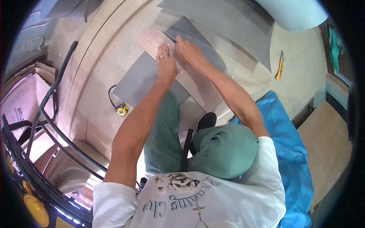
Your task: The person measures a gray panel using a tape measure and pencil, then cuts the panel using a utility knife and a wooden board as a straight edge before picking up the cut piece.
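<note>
My left hand (165, 64) lies on a pale wooden board (148, 39), its fingers stretched out and pressing down. The board lies across a grey sheet (138, 79), which shows on both sides of it. Close beside it, my right hand (187, 51) is closed at the board's right edge. A thin dark tool (170, 37) sticks out past its fingers; most of it is hidden in the grip, and I cannot tell its kind. To the left of the sheet rests a yellow and black tape measure (121, 110).
A larger grey sheet (228, 22) spreads at the back, near a pale roll (294, 13). A yellow utility knife (280, 65) lies at right. Blue tarp (285, 146) and a plywood panel (327, 140) are on my right; black tubing (57, 83) and cardboard boxes (32, 93) stand left.
</note>
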Tool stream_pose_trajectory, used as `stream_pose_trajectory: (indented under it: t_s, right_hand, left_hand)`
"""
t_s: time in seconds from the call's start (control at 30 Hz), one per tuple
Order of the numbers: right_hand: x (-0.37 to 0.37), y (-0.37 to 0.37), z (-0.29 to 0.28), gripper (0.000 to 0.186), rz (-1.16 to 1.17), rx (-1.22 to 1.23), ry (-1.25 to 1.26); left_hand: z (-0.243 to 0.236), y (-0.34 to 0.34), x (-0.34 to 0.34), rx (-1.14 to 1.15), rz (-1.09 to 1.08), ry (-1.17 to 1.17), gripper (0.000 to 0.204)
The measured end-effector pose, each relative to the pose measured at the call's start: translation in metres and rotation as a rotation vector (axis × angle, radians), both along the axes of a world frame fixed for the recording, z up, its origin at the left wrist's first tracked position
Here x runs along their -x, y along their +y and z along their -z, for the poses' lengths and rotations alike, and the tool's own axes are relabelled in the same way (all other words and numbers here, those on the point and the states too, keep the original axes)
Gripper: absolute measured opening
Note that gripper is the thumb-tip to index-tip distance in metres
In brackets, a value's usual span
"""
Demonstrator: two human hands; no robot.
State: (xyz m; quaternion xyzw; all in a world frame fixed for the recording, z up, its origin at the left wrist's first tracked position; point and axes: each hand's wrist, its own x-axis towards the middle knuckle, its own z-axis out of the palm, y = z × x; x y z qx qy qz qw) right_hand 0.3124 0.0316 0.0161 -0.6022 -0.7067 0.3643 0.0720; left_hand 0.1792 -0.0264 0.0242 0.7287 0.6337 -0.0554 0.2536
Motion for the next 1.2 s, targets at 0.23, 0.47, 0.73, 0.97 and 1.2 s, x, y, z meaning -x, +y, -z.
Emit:
stream_pose_trajectory:
  t_s: [0.23,0.47,0.73,0.97,1.2]
  right_hand:
    - [-0.029,-0.039,0.012,0.026,-0.03,0.072,0.014]
    - [-0.132,-0.187,-0.013,0.028,0.019,0.22,-0.155]
    - [-0.166,-0.23,-0.02,0.031,0.034,0.255,-0.153]
    - [-0.151,-0.145,-0.064,0.038,0.001,0.365,-0.185]
    - [-0.05,-0.03,-0.016,0.033,0.028,0.074,0.006]
  left_hand:
    - [0.008,-0.004,0.006,0.005,-0.016,0.008,0.126]
    - [0.003,-0.005,0.002,0.034,-0.002,-0.039,0.128]
    - [0.004,-0.006,0.008,-0.012,0.017,-0.038,0.128]
    - [0.003,-0.006,0.006,0.035,0.012,-0.012,0.129]
    - [0.001,0.0,0.004,0.03,-0.001,-0.036,0.132]
